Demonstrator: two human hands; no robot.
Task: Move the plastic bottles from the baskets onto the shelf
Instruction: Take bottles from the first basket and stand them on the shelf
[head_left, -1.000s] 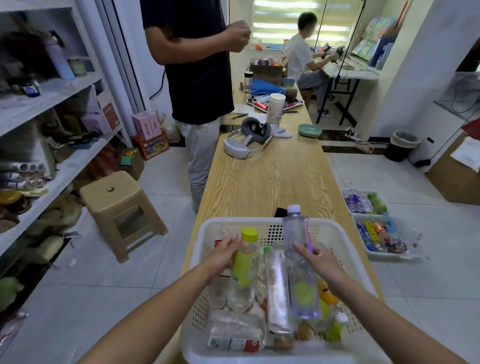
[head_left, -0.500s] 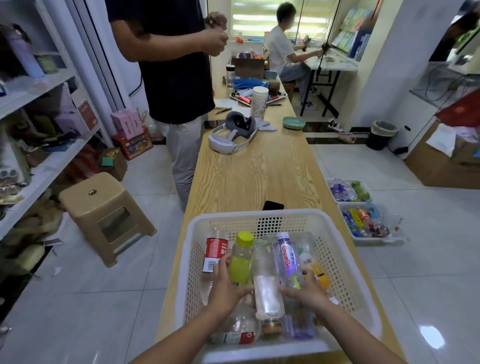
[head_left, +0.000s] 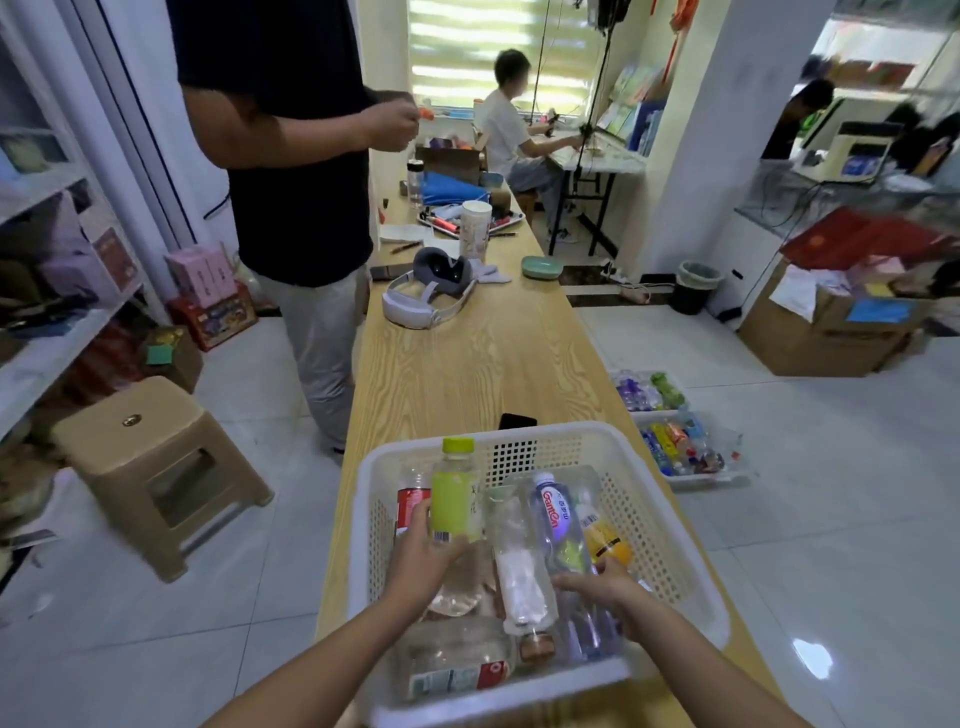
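**Both hands on bottles in the basket**

A white basket (head_left: 519, 432) sits at the near end of the tabletop (head_left: 467, 364), filled with plastic bottles. The left hand (head_left: 426, 556) grips the lower part of a green-capped bottle (head_left: 456, 493), held nearly upright over the basket's left side. The right hand (head_left: 605, 587) curls its fingers round the bottom of a blue-labelled bottle (head_left: 553, 514) that lies in the right side, cap towards the far edge. A clear bottle (head_left: 517, 566) lies between the two hands.
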